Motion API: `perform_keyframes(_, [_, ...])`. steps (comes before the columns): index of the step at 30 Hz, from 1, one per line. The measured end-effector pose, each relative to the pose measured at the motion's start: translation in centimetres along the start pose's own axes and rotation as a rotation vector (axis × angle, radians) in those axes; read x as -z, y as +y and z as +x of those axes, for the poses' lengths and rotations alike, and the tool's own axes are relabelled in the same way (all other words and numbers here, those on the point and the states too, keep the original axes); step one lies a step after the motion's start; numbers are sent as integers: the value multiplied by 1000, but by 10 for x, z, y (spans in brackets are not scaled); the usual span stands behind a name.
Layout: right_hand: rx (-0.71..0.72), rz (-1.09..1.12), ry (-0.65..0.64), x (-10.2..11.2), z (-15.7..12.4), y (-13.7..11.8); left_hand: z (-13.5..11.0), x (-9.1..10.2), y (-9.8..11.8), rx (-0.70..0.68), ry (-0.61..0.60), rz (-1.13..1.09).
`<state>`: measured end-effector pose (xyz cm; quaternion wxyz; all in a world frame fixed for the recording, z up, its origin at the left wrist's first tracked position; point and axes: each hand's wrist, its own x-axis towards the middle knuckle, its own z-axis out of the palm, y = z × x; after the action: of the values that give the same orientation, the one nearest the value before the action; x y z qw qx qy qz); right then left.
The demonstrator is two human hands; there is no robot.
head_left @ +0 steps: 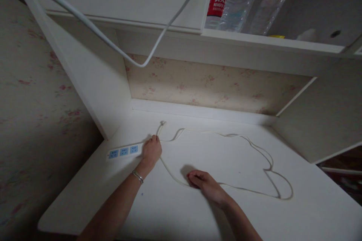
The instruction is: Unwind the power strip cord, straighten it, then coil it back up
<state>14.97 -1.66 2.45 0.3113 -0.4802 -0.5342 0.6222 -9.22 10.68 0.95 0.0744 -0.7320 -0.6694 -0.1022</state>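
The power strip (124, 152) lies near the desk's (175, 214) left edge, the left hand's (152, 150) fingers closed around its inner end. Its pale cord (240, 188) loops toward the right edge. The right hand (205, 183) is over the cord's front run—fingers curled narrow, though I cannot tell whether they pinch it.

At the far right, I read 农夫 above NONGFU on the red label (218, 2) of the left bottle (212, 22); smaller print beneath is too tiny. The right bottle (266, 17) bears lettering I can't make out.
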Motion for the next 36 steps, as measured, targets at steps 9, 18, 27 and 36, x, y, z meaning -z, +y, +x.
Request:
perform_keyframes(9, [129, -565, 80, 7, 38, -10, -27, 8, 11, -68, -75, 35])
perform_keyframes(18, [268, -1208, 91, -6, 111, -21, -32, 14, 27, -94, -157, 19])
perform_keyframes(27, [712, -1241, 65, -3, 137, -16, -38, 16, 19, -131, -146, -72])
perform_keyframes(36, [848, -1296, -33, -24, 129, -33, -53, 37, 19, -128, -189, -210])
